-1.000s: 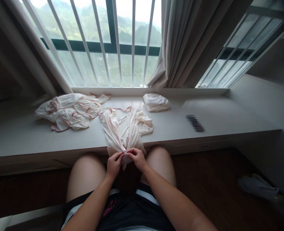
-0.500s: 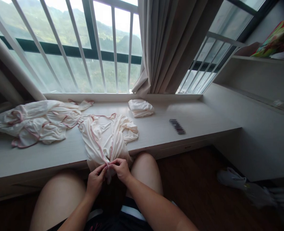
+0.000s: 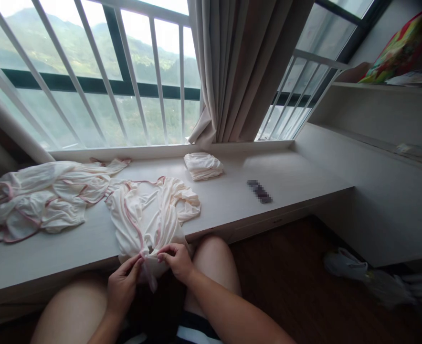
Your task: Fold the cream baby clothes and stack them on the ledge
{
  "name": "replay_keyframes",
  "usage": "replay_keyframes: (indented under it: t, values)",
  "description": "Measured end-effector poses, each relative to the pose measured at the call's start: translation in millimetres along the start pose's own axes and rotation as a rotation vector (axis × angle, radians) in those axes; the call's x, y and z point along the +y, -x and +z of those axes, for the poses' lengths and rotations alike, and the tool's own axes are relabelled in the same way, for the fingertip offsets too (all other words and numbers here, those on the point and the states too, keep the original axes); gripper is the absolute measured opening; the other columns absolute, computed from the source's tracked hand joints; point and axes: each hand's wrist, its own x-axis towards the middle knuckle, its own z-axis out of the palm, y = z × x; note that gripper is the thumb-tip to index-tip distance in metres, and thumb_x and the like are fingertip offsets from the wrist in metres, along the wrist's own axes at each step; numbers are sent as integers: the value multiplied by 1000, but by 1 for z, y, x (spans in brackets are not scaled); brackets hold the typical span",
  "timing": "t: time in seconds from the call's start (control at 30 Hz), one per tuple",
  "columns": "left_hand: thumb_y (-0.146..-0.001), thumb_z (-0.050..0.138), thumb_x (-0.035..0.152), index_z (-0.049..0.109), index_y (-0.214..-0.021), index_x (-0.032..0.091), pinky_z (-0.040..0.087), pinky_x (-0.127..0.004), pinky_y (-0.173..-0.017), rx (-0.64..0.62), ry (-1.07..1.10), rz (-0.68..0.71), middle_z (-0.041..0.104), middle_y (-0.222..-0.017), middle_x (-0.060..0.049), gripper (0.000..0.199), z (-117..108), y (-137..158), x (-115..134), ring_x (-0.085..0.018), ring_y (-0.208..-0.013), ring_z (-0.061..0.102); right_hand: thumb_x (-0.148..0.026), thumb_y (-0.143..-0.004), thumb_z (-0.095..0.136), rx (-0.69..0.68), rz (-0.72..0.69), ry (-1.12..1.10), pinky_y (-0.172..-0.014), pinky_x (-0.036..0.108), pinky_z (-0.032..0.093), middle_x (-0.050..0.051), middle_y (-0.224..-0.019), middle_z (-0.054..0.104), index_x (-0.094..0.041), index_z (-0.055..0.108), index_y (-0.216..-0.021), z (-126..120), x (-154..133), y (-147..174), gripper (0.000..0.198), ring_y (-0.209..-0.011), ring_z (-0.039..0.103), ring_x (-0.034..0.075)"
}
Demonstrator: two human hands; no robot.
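Observation:
A cream garment with pink trim lies across the ledge, its lower part draping over the front edge between my knees. My left hand pinches the pink tie at the garment's opening, and a loose pale end of it hangs below the fingertips. Close by on the right, my right hand is closed in a pinch at the same opening; the bit of cloth between its thumb and finger is hard to see. Left of this garment lies a crumpled heap of cream clothing with pink edging. A folded cream garment sits behind it.
A blurred-out dark object lies on the white ledge to the right. Grey curtains and a barred window stand behind. Shelving rises at the right, and white bags lie on the floor.
My hands have drawn apart at the tie, the left moving left and down. The view has shifted a little, so the ledge and clothing appear lower and further left.

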Motion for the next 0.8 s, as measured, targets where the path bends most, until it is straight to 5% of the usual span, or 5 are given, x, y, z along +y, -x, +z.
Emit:
replay_keyframes:
  t: [0.17,0.33,0.53,0.63,0.8]
  values:
    - [-81,70,60,76,-120,20,61,-34,-75,230,-116,63,78,-107,-8,56,-22,-41,0,-27,-89,74,-46,-93,65,182,-297,352,-69,28,47,2,-78,70,-21,75,-88,-77,-55,-9,28,-71,61,16]
    - [-88,62,60,78,-115,20,57,-34,-80,228,-316,264,78,-106,-8,51,-17,-84,2,-25,-86,73,-46,-98,50,582,-582,931,-90,37,47,8,-92,68,-20,68,-93,-243,-113,-58,31,-91,59,22]
    - [-97,54,50,80,-108,18,51,-34,-79,364,-635,475,77,-95,-10,43,6,-94,0,-26,-87,69,-59,-81,64,859,11,1356,-104,55,39,17,-146,49,-23,44,-145,-413,-143,-118,76,-132,44,38]
    - [-98,55,46,80,-108,18,50,-33,-77,347,-655,526,77,-93,-10,39,9,-92,-2,-25,-83,68,-67,-77,67,811,274,1395,-107,62,35,19,-153,41,-25,30,-155,-456,-142,-137,96,-138,39,42]
    - [-98,57,45,80,-107,17,48,-32,-78,335,-656,548,77,-90,-10,37,9,-90,-2,-23,-79,66,-66,-71,75,755,440,1401,-103,66,35,24,-145,49,-25,23,-159,-499,-136,-159,110,-131,47,45]
